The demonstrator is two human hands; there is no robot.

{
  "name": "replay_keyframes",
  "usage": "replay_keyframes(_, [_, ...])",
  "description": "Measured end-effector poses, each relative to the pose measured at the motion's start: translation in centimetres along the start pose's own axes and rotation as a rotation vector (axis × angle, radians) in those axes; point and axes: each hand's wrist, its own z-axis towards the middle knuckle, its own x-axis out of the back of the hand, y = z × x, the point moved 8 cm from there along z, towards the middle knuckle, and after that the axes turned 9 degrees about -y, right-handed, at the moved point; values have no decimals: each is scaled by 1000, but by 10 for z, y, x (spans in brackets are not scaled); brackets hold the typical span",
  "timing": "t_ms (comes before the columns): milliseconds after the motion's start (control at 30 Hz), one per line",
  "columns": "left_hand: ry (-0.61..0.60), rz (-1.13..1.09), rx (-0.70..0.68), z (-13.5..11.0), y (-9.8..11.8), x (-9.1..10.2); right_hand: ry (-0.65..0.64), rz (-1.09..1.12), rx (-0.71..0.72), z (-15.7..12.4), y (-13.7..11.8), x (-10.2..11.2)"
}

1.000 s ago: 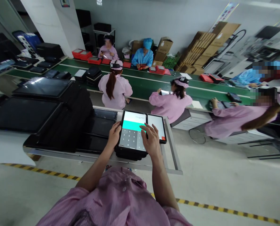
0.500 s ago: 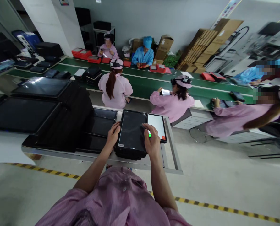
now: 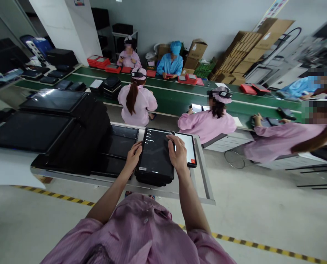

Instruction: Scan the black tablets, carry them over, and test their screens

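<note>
A black tablet (image 3: 155, 157) lies on top of a stack in front of me, its dark screen showing a short list of white text lines at the upper left. My left hand (image 3: 134, 156) rests along the tablet's left edge, fingers stretched out. Over the right side of the screen is my right hand (image 3: 177, 151), its fingers extended and spread, the tips at or just above the glass. Partly behind that hand, a second tablet (image 3: 189, 146) with a white screen and a small orange patch lies to the right.
Large stacks of black tablets (image 3: 31, 130) stand to the left on the same trolley (image 3: 207, 183). More dark tablets (image 3: 122, 141) lie beside my left hand. Beyond, several people in pink and blue sit along a green conveyor bench (image 3: 163, 97). Striped tape (image 3: 251, 242) marks the floor.
The top tablet's screen has gone from blank dark to showing a white text list. The green patch by my right hand is gone. My hands stay nearly in place; the view has shifted slightly.
</note>
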Motion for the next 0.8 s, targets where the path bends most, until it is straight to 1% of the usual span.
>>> replay_keyframes(233, [8, 6, 1, 0, 0, 1, -47, -36, 42, 3, -4, -4])
replay_keyframes(300, [11, 10, -3, 0, 0, 2, 0, -46, 30, 1, -3, -1])
replay_keyframes(400, [11, 12, -5, -1, 0, 2, 126, -56, -21, -6, 2, 7])
replay_keyframes(500, [7, 14, -8, -1, 0, 1, 193, -75, -64, -11, 7, 10])
replay_keyframes(633, [12, 14, -6, 0, 1, 2, 247, -134, -95, -15, 9, 12])
replay_keyframes(800, [7, 22, -12, 0, 1, 1, 263, -164, -144, -16, 10, 13])
